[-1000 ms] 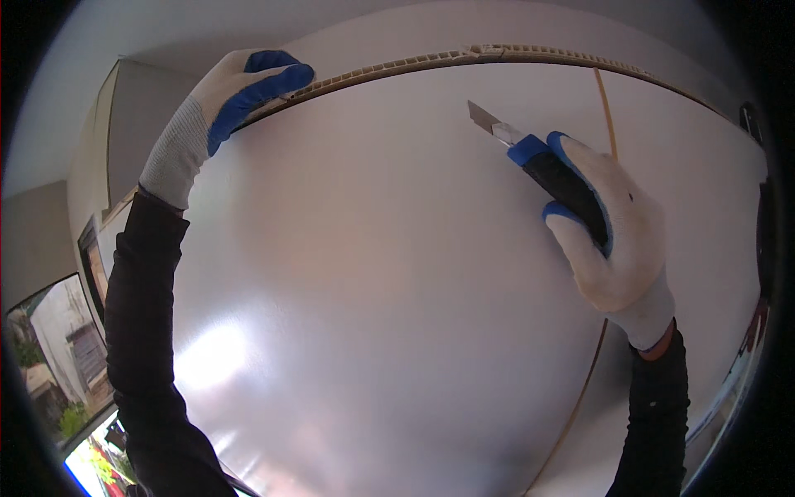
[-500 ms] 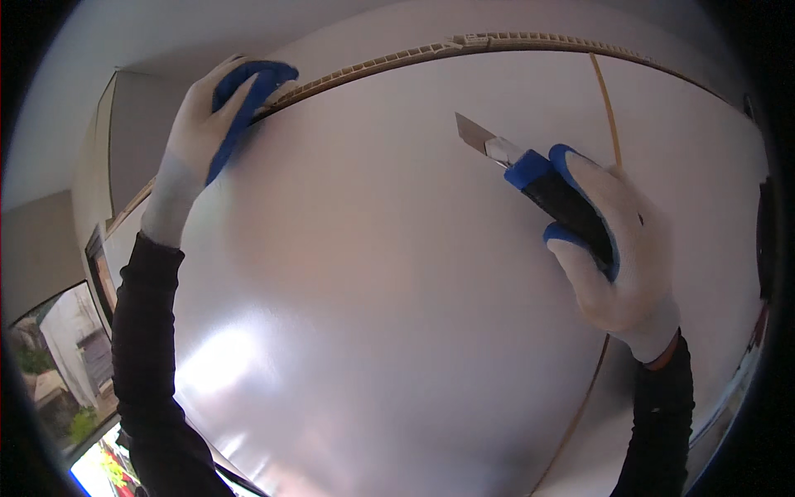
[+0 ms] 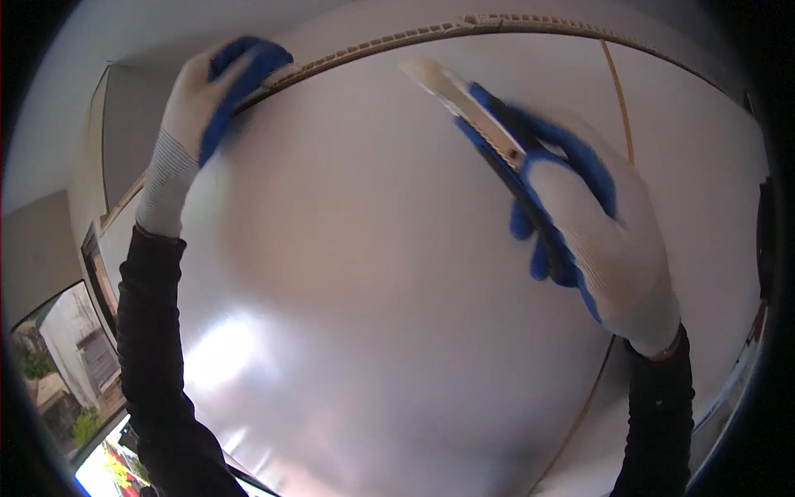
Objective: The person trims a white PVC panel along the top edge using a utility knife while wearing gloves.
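Note:
My left hand (image 3: 224,91), in a white glove with blue coating, is closed at the left end of a ribbed strip (image 3: 373,47). That strip runs along the top edge of a large glossy white panel (image 3: 373,248). The fingers bend over the edge, and a small pale bit shows at their tips. In my right hand (image 3: 613,224), gloved the same way, is a blue and black utility knife (image 3: 497,132). Its blade, blurred by motion, points up and left and sits a little below the strip. I cannot tell whether it touches the panel.
A thin brown line (image 3: 617,99) runs down the panel on the right, passing behind my right hand. At far left are a grey boxed-out wall part (image 3: 137,132) and a window (image 3: 66,356) with greenery outside. A bright glare lies low on the panel.
My right hand has turned and raised the knife up and left, toward the strip. The left hand stays at the edge, and the view has shifted slightly.

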Available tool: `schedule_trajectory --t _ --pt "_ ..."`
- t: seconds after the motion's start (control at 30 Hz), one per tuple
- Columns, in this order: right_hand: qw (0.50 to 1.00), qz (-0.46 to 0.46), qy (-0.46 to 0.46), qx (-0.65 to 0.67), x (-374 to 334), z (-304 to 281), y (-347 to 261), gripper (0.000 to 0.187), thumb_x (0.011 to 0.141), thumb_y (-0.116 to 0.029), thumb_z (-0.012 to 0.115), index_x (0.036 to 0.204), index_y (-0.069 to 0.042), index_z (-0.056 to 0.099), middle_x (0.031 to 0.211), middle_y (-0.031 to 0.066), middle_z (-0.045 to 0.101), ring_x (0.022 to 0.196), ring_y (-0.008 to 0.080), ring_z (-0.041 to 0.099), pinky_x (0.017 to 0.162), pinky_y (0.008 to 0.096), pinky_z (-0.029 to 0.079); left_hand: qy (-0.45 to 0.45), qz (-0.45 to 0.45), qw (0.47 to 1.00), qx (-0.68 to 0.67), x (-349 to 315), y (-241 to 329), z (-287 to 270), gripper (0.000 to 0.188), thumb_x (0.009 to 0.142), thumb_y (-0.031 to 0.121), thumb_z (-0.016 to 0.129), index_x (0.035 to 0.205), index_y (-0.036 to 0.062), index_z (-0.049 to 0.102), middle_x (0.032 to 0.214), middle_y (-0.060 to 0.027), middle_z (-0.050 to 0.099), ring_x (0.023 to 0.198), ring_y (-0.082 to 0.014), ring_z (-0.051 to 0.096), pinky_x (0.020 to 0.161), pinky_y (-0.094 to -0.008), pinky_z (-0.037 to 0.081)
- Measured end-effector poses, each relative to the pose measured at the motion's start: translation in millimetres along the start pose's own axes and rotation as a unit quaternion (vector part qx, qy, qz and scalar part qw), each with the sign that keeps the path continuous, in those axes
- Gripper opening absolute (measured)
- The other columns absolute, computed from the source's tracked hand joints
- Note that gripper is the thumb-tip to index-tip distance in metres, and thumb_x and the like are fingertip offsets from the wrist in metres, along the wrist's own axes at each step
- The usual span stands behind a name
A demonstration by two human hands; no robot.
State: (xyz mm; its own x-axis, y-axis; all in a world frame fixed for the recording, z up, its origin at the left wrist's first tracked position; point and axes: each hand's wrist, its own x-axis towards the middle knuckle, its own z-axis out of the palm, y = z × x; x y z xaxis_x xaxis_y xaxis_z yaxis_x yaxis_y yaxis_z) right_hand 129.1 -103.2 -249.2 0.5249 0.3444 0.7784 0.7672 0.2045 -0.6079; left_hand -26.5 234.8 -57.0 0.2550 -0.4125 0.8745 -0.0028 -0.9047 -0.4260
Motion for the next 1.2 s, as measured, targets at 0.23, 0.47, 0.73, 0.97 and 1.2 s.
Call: schedule_trajectory --t 0.23,0.47,0.73,0.97,1.2 --pt "0.990 -0.104 -0.027 0.090 6.4 60.9 -14.0 0.059 0.100 -0.040 0.064 0.147 -0.007 0.052 0.091 0.0074 0.067 0.061 0.0102 0.063 0.053 0.0210 0.053 0.000 0.085 0.982 -0.169 -18.1 44.5 -10.7 0.042 0.109 0.028 0.052 0.136 -0.0026 0.063 0.131 -0.0131 0.069 0.113 -0.0197 0.068 0.100 -0.0306 0.052" --pt "0.988 -0.080 -0.017 0.130 -3.1 80.8 -25.1 0.051 0.103 -0.026 0.057 0.150 -0.007 0.053 0.087 0.0045 0.064 0.070 0.0062 0.061 0.052 0.0205 0.048 0.021 0.264 0.938 0.224 -4.8 -6.8 -32.5 0.043 0.105 0.031 0.062 0.140 0.0054 0.062 0.130 -0.0199 0.068 0.120 -0.0254 0.067 0.106 -0.0328 0.053" --pt "0.985 -0.127 0.092 0.073 3.4 122.3 -19.3 0.048 0.106 -0.022 0.052 0.150 -0.004 0.051 0.092 0.0037 0.061 0.074 0.0070 0.059 0.055 0.0217 0.051 -0.040 -0.031 0.992 0.114 -22.0 44.7 -20.4 0.054 0.093 0.040 0.076 0.133 0.0048 0.066 0.122 -0.0197 0.071 0.109 -0.0281 0.071 0.102 -0.0354 0.057" --pt "0.978 -0.101 0.126 0.131 -5.7 138.0 -24.7 0.048 0.107 -0.024 0.050 0.149 -0.002 0.051 0.091 0.0054 0.063 0.073 0.0077 0.059 0.055 0.0226 0.051 -0.011 0.014 0.995 0.099 -30.0 38.6 -17.3 0.039 0.093 0.028 0.074 0.123 0.0030 0.071 0.117 -0.0180 0.073 0.103 -0.0282 0.073 0.099 -0.0353 0.057" --pt "0.983 -0.096 0.120 0.101 5.4 154.9 -44.0 0.045 0.106 -0.026 0.050 0.142 -0.001 0.055 0.082 0.0042 0.061 0.066 0.0096 0.061 0.058 0.0269 0.056 -0.014 0.050 0.997 0.058 -42.2 20.5 -30.7 0.035 0.095 0.024 0.072 0.122 0.0034 0.071 0.115 -0.0169 0.073 0.104 -0.0288 0.072 0.099 -0.0359 0.056"
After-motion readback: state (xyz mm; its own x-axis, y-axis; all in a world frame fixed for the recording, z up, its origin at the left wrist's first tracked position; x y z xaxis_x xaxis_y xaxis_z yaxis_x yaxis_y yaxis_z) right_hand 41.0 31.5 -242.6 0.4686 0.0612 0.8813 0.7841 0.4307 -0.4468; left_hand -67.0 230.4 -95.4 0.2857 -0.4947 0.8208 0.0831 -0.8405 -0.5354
